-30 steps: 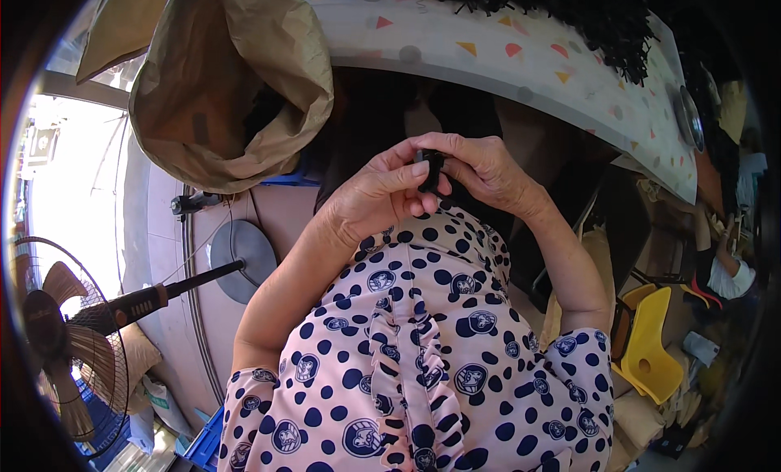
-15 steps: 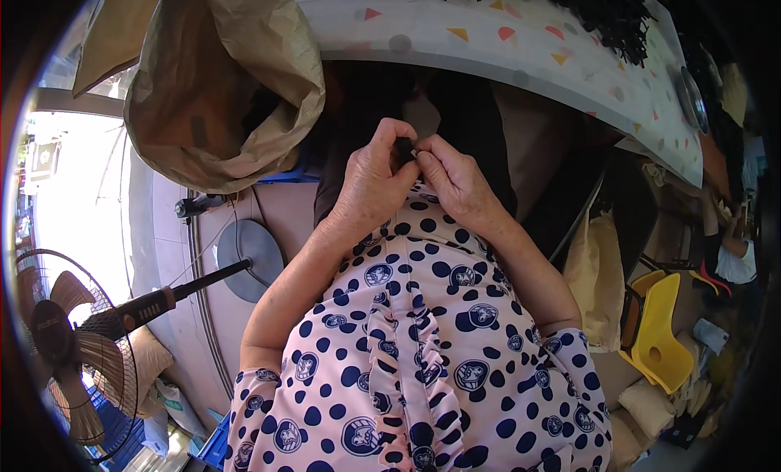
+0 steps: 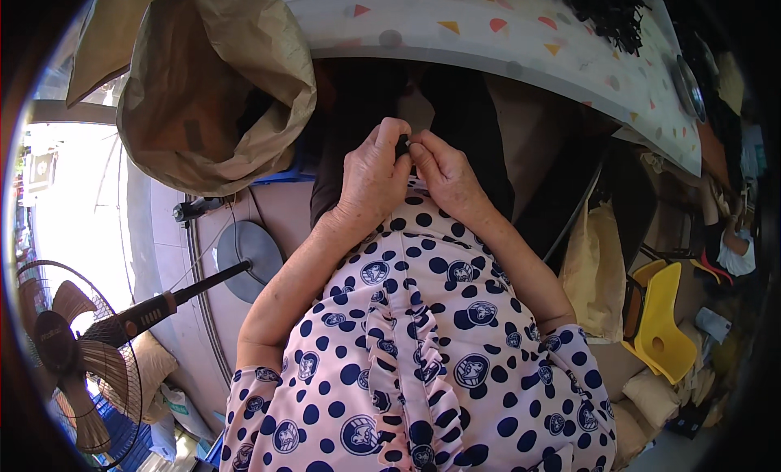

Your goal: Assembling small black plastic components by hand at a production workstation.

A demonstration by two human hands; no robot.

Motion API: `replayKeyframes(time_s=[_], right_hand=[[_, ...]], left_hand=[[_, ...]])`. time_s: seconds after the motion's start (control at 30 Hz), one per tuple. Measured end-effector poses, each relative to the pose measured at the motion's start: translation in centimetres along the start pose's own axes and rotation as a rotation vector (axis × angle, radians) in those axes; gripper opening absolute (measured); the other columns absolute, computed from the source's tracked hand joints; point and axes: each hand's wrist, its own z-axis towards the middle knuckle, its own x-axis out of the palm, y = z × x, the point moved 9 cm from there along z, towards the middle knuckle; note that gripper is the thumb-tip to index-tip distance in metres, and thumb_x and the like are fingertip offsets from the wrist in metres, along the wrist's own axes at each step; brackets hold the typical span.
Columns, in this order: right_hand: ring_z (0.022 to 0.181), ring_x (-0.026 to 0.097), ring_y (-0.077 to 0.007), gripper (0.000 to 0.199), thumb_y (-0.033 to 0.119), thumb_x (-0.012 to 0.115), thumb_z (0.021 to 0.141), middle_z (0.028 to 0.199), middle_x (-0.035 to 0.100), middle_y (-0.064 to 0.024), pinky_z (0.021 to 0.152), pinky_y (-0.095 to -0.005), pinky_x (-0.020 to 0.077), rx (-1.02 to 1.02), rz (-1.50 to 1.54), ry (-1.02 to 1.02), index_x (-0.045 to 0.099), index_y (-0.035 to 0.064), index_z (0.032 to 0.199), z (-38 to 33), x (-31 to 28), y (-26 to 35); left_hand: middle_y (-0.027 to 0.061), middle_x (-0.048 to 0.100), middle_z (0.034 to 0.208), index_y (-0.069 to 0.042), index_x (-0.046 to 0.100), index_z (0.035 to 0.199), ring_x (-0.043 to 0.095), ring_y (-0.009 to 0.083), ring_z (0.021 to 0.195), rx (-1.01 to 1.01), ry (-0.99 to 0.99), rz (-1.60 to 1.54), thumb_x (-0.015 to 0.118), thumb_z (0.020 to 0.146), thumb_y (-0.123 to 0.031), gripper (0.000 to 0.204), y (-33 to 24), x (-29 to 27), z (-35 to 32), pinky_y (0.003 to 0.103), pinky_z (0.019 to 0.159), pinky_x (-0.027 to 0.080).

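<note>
My left hand [image 3: 368, 175] and my right hand [image 3: 451, 178] meet above my lap, fingertips nearly together. Between the fingers of the left hand shows a small black piece [image 3: 402, 145], its shape mostly covered. The right thumb and forefinger pinch at its right side. On the patterned white table [image 3: 455, 45] ahead lies a heap of thin black pieces [image 3: 606, 17].
A large open brown paper sack [image 3: 285, 139] stands to the left of my hands. A black fan [image 3: 61, 342] and its round grey base [image 3: 248, 261] are at the left. To the right are a pale sack [image 3: 594, 277] and a yellow chair [image 3: 663, 326].
My hands stay together over the lap, with the fingers shifting slightly around the black piece. The whole view has moved a little.
</note>
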Motion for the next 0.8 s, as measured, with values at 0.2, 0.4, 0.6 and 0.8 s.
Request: replayKeyframes(time_s=[0.2,0.4,0.6,0.8], right_hand=[[0.05,0.043,-0.0029,0.021,0.023,0.048,0.1,0.077,0.057,-0.0023,0.042,-0.0165,0.0331,0.061,0.377,-0.091,0.054,0.0031,0.105,0.9,-1.1,-0.7],[0.053,0.048,-0.0028,0.017,0.017,0.054,0.096,0.078,0.061,-0.0033,0.043,-0.0154,0.0332,0.078,0.509,-0.003,0.055,0.0047,0.108,0.8,-1.2,-0.4],[0.052,0.048,-0.003,0.02,0.02,0.06,0.093,0.076,0.061,-0.0018,0.044,-0.0146,0.0321,0.214,0.76,0.226,0.056,0.0046,0.105,0.7,-0.2,-1.1],[0.052,0.043,-0.0022,0.024,0.021,0.062,0.092,0.074,0.058,0.0005,0.045,-0.0144,0.0314,0.226,0.585,0.223,0.057,0.0034,0.107,1.0,-0.8,-1.0]], left_hand=[[0.0058,0.061,0.091,-0.007,0.047,0.115,0.058,0.0133,0.07,-0.377,0.024,-0.967,0.049,0.092,0.0,0.024,2.5,-0.1,0.5,0.023,0.063,0.048],[0.0082,0.06,0.096,-0.008,0.044,0.131,0.058,0.0147,0.072,-0.56,0.135,-1.394,0.045,0.096,-0.007,0.035,3.0,1.4,-0.8,0.023,0.066,0.048],[0.0093,0.059,0.09,-0.008,0.041,0.136,0.057,0.0156,0.067,-0.484,0.501,-1.492,0.047,0.096,-0.009,0.04,0.8,3.0,-1.7,0.021,0.06,0.047],[0.0097,0.059,0.089,-0.008,0.042,0.135,0.06,0.0135,0.069,-0.498,0.477,-1.418,0.048,0.096,-0.01,0.039,0.3,2.9,-1.8,0.021,0.062,0.049]])
